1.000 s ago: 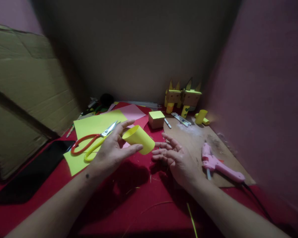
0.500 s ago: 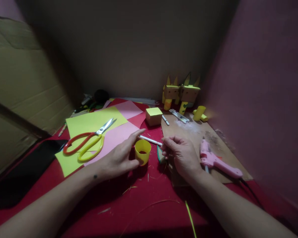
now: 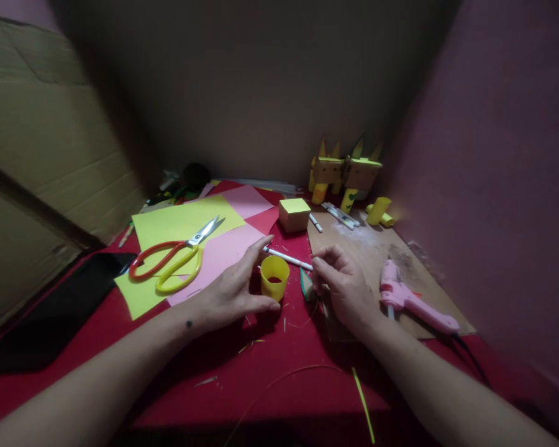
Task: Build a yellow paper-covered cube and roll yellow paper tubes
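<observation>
A short yellow paper tube point(image 3: 274, 280) stands upright on the red cloth. My left hand point(image 3: 237, 284) is spread around its left side, thumb in front and fingers behind; whether it touches the tube is unclear. Behind the tube lies a thin white pen point(image 3: 289, 257), its right end at the fingertips of my right hand point(image 3: 342, 282). Those fingers are pinched together, and what they hold, if anything, is too small to name. A green-edged piece point(image 3: 307, 285) lies beside them. Further back sits a cardboard box with a yellow top point(image 3: 294, 216).
Red-and-yellow scissors point(image 3: 179, 257) rest on yellow and pink paper point(image 3: 228, 248) at left, near a black object point(image 3: 60, 310). At right, a pink glue gun point(image 3: 410, 298) lies on a cardboard sheet point(image 3: 354, 248). Two box figures point(image 3: 361, 174), markers and yellow rolls are behind.
The whole view has shifted slightly, so things appear a little further right. My left thumb now reaches across the front of the tube. My right fingers remain pinched.
</observation>
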### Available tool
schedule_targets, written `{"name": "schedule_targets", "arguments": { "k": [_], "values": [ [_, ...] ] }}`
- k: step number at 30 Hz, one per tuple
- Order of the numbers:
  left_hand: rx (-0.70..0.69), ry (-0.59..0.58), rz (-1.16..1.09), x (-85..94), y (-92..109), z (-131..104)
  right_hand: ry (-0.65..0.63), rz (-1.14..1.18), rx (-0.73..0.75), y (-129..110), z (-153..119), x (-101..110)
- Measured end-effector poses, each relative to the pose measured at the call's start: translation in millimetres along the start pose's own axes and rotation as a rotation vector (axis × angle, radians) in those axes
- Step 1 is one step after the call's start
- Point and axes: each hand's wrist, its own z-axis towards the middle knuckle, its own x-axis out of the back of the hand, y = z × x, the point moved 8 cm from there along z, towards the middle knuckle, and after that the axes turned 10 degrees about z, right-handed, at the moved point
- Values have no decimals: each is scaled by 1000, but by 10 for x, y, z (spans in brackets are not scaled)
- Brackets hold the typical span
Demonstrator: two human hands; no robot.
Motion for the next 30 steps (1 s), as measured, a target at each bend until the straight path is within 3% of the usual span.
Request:
{"name": "schedule_targets", "arguments": {
  "k": [9,14,17,21,26,28,30],
  "values": [
    [-41,35,-59,-138,-73,68,-80,-237,-8,-28,-31,-70],
    [-40,36,-38,-142,-19,33,-83,-230,60,-33,-49,-61],
    [-56,3,15,-56,20,-43,-89,-199,21,33,-61,-60],
    [0,91,69,361,-13,-112,-87,-319,-13,31,-85,-42],
    [265,548,95,1191,-183,-263,-148,-453,85,-109,-126,-136],
    [299,648,151,1407,-225,-320,-188,-526,101,-105,-127,-215],
    [317,655,227,1539,-311,-326,-238,-608,90,-53,-117,-304]
  ]
}}
